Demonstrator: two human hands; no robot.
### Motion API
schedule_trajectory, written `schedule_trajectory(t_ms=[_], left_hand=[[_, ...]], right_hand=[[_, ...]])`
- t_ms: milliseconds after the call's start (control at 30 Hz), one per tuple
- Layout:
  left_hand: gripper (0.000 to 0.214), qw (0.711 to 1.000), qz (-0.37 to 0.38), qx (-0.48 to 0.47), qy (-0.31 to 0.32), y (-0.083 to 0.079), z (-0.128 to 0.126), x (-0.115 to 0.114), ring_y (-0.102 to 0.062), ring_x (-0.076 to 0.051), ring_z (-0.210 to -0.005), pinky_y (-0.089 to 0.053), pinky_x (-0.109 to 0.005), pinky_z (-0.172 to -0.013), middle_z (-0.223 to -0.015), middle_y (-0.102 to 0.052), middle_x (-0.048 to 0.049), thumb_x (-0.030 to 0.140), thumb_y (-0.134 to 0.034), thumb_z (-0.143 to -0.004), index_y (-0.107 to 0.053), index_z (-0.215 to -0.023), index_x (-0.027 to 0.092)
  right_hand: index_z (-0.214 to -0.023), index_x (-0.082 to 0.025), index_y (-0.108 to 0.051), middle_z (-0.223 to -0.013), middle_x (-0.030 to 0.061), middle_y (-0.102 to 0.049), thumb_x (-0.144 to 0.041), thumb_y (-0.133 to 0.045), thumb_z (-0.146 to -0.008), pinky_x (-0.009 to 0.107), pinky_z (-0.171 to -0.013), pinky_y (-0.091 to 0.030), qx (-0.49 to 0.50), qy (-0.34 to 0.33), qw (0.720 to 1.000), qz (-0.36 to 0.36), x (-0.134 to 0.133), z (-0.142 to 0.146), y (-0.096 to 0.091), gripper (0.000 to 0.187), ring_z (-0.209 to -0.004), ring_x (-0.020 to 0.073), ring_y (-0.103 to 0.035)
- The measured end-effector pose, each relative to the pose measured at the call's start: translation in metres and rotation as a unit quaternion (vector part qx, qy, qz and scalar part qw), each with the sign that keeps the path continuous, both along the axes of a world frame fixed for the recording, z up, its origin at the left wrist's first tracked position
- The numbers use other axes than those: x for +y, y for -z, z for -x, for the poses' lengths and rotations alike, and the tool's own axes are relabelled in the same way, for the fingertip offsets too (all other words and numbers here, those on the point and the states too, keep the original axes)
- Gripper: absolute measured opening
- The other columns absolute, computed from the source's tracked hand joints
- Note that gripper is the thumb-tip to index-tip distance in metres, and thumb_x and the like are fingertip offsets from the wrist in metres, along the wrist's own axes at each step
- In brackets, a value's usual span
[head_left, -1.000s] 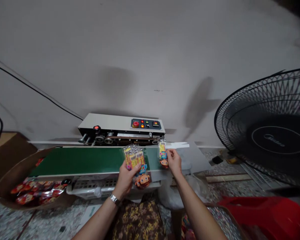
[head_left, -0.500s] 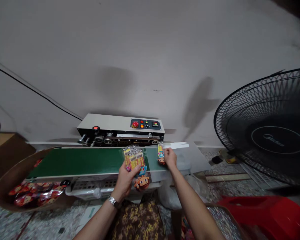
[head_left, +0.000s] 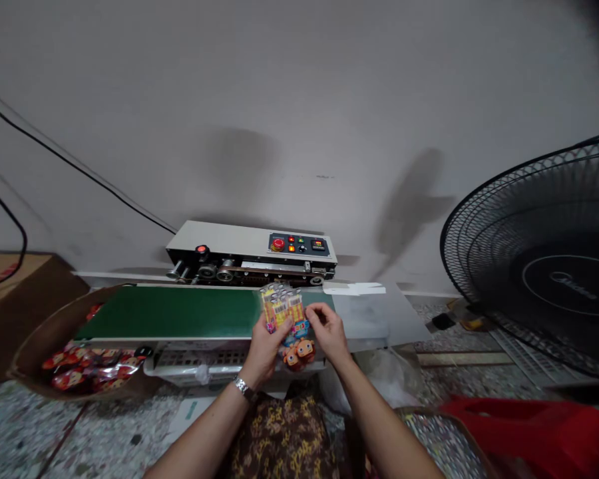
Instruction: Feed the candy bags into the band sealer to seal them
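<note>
Clear packets [head_left: 281,313] with yellow barcoded cards and cartoon faces are fanned in a stack in my left hand [head_left: 266,346], its thumb lying across their front. Two orange-brown faces show at the stack's lower end. My right hand [head_left: 328,330] is closed in a pinch at the right edge of the front packet; its fingertips are small here, and the clear film between them is hard to see. Both hands are over the front edge of the green conveyor belt [head_left: 180,311], before the band sealing machine [head_left: 224,238].
White paper strips [head_left: 354,289] lie on the grey plate right of the belt. An open carton [head_left: 34,342] with red packets stands at left, beside another cardboard box [head_left: 14,279]. A large black fan [head_left: 539,266] and a red plastic item [head_left: 534,432] are at right.
My right hand has moved left from the packet on the grey plate to the stack. That packet no longer shows there. A second face now shows in the stack. The view has shifted slightly.
</note>
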State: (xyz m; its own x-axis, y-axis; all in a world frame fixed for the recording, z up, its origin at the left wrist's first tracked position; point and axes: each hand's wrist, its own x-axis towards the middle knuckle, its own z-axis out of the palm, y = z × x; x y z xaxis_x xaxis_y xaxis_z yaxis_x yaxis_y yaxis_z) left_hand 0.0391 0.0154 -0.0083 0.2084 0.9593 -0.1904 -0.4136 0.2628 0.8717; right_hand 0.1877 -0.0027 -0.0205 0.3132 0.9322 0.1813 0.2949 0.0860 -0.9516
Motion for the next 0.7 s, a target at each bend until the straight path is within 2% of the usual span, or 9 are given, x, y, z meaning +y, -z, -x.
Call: schedule_trajectory(t_ms=[67, 133, 233, 300, 433, 567, 633, 700], left_hand=[[0.044, 1.0, 0.003, 0.0, -0.002, 0.001, 0.001, -0.001, -0.063, -0.02, -0.084, -0.049, -0.032, -0.077, -0.1, -0.067, -0.0107, 0.03, -0.072, -0.064, -0.057, -0.102, 0.014], [0.044, 1.0, 0.012, 0.008, -0.008, 0.002, 0.004, -0.001, -0.064, -0.019, -0.082, -0.049, -0.03, -0.075, -0.097, -0.068, -0.0095, 0.03, -0.073, -0.062, -0.058, -0.1, 0.014], [0.045, 1.0, 0.023, 0.01, -0.013, 0.004, 0.008, 0.0, -0.064, -0.018, -0.079, -0.05, -0.029, -0.073, -0.095, -0.068, -0.0091, 0.03, -0.074, -0.061, -0.058, -0.1, 0.014], [0.046, 1.0, 0.023, 0.011, -0.013, 0.005, 0.01, 0.001, -0.064, -0.018, -0.078, -0.049, -0.029, -0.072, -0.095, -0.068, -0.009, 0.029, -0.074, -0.061, -0.058, -0.101, 0.014], [0.044, 1.0, 0.021, 0.017, -0.009, 0.006, 0.01, 0.001, -0.063, -0.016, -0.076, -0.049, -0.027, -0.071, -0.093, -0.068, -0.0073, 0.028, -0.074, -0.061, -0.058, -0.1, 0.014], [0.045, 1.0, 0.018, 0.02, -0.005, 0.004, 0.008, 0.001, -0.063, -0.017, -0.078, -0.049, -0.028, -0.072, -0.095, -0.068, -0.0085, 0.028, -0.073, -0.062, -0.057, -0.102, 0.014], [0.046, 1.0, 0.018, 0.024, -0.007, 0.004, 0.006, 0.001, -0.063, -0.017, -0.078, -0.049, -0.028, -0.071, -0.095, -0.068, -0.009, 0.028, -0.074, -0.061, -0.057, -0.101, 0.013], [0.047, 0.999, 0.018, 0.029, -0.013, 0.004, 0.004, 0.002, -0.063, -0.018, -0.077, -0.049, -0.028, -0.07, -0.093, -0.068, -0.009, 0.029, -0.075, -0.06, -0.057, -0.101, 0.013]], right_hand=[[-0.083, -0.017, -0.056, -0.071, 0.0014, -0.06, -0.045, -0.046, -0.08, 0.021, -0.059, -0.042, -0.004, 0.073, 0.997, 0.013, 0.004, -0.018, 0.007, 0.03, -0.065, 0.0132, -0.055], [-0.082, -0.017, -0.055, -0.067, 0.001, -0.06, -0.045, -0.042, -0.081, 0.021, -0.054, -0.039, -0.057, 0.15, 0.985, 0.061, 0.01, -0.044, 0.016, 0.03, -0.059, 0.0132, -0.054], [-0.08, -0.016, -0.057, -0.064, 0.003, -0.06, -0.039, -0.041, -0.081, 0.022, -0.052, -0.032, -0.198, 0.23, 0.94, 0.157, 0.019, -0.081, 0.028, 0.028, -0.055, 0.0136, -0.052], [-0.079, -0.015, -0.058, -0.064, 0.0051, -0.06, -0.034, -0.04, -0.081, 0.023, -0.053, -0.029, -0.248, 0.247, 0.917, 0.19, 0.024, -0.093, 0.034, 0.026, -0.056, 0.0138, -0.05], [-0.078, -0.014, -0.06, -0.064, 0.0052, -0.059, -0.027, -0.041, -0.081, 0.024, -0.053, -0.027, -0.262, 0.243, 0.91, 0.208, 0.041, -0.09, 0.039, 0.024, -0.055, 0.0134, -0.048], [-0.083, -0.017, -0.062, -0.071, 0.004, -0.06, -0.028, -0.048, -0.078, 0.022, -0.056, -0.032, -0.275, 0.215, 0.917, 0.193, 0.056, -0.073, 0.033, 0.019, -0.061, 0.0131, -0.05], [-0.094, -0.018, -0.061, -0.084, 0.0053, -0.061, -0.031, -0.051, -0.076, 0.022, -0.062, -0.036, -0.265, 0.18, 0.938, 0.132, 0.053, -0.059, 0.024, 0.024, -0.069, 0.0136, -0.052], [-0.099, -0.018, -0.059, -0.089, 0.005, -0.06, -0.035, -0.049, -0.078, 0.023, -0.064, -0.04, -0.204, 0.09, 0.972, 0.067, 0.043, -0.041, 0.014, 0.028, -0.071, 0.0132, -0.053]])
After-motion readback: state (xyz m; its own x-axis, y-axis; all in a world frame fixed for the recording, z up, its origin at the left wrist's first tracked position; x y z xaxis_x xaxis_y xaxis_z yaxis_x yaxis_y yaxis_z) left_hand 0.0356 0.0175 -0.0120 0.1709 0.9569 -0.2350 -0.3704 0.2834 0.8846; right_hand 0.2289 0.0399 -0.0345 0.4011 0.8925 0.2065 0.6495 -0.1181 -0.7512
